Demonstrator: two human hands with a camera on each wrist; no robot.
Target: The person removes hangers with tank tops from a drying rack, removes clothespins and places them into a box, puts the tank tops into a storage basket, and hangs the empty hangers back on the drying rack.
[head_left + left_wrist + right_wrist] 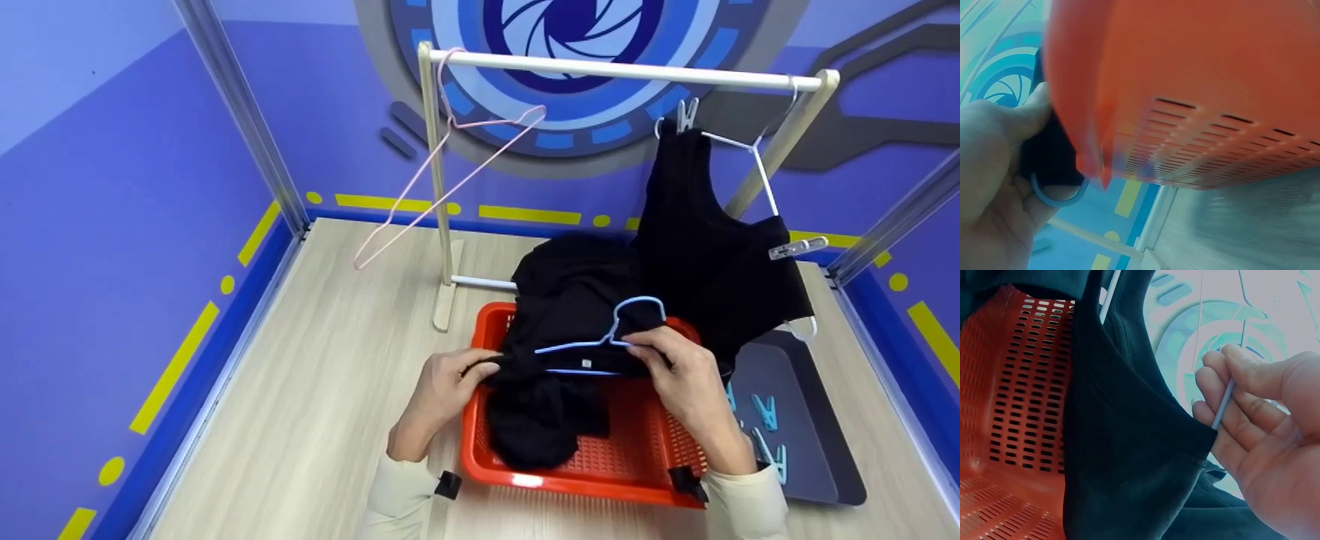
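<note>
A black garment [577, 292] lies over the red basket [585, 491], its lower part bunched inside. A light blue hanger [571, 346] runs through the garment's neckline, its hook pointing up and away. My left hand [448, 382] pinches the garment's edge at the basket's left rim. In the left wrist view, a curved blue hanger end [1058, 201] shows below the cloth by that hand. My right hand [679, 371] pinches the hanger's right arm beside the hook. The right wrist view shows the hanger bar [1223, 405] between thumb and fingers, entering the black cloth [1129, 427].
A rack [622, 69] stands behind the basket. On it hang a pink hanger [450, 187] at left and a black top [705, 225] at right, clipped by clear clothespins [798, 247]. A grey tray [814, 442] with teal clothespins [765, 412] sits right of the basket.
</note>
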